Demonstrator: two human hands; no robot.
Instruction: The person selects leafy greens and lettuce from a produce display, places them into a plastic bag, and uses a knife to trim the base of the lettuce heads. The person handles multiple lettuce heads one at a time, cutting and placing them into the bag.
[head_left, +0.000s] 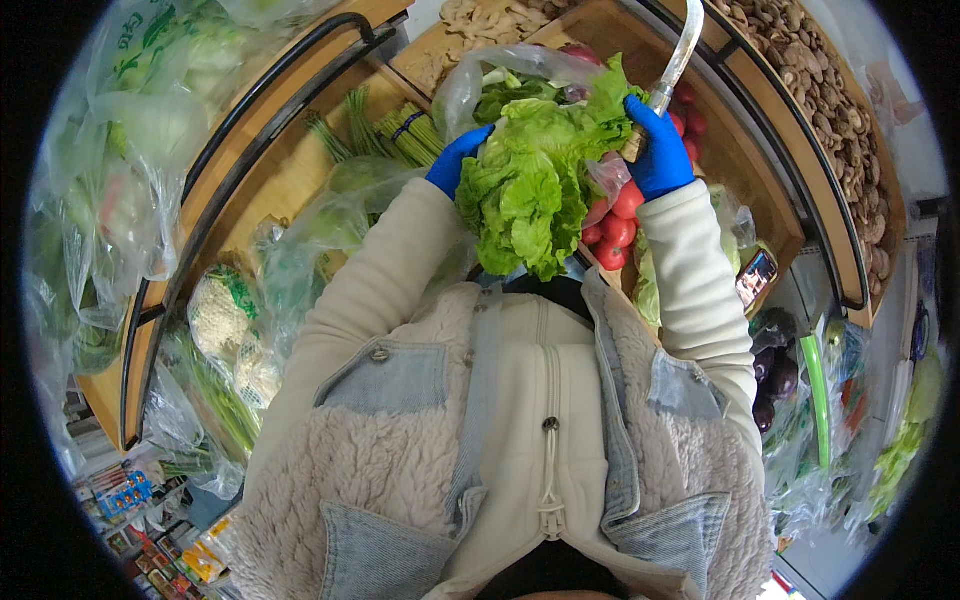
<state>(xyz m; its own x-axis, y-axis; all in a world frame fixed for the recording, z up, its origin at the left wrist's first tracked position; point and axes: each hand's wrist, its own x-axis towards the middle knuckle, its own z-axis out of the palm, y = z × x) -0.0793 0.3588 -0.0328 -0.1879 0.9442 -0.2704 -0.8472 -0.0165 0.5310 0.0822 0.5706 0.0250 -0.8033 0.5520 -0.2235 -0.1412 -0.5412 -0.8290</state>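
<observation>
A head of green leaf lettuce (536, 187) is held up before my chest, its loose leaves hanging towards me. My left hand (459, 159), in a blue glove, grips its left side, with the fingertips partly hidden by leaves. On the other side my right hand (664, 154), gloved in blue too, is closed around the handle of a sickle-like curved knife (684, 49). The blade points up and away from me. The right thumb and fingers also touch the lettuce's outer leaves. Behind the lettuce lies a clear plastic bag (459, 94) with leafy greens. Red tomatoes (619, 229) sit just below my right hand.
Wooden bins with black metal rails (259, 124) curve around me. Bundled green stalks (412, 133) lie left, ginger (491, 22) at the back, dried mushrooms (817, 90) at right. A phone (756, 277) and eggplants (780, 375) are beside my right arm. Bagged vegetables (135, 172) stand far left.
</observation>
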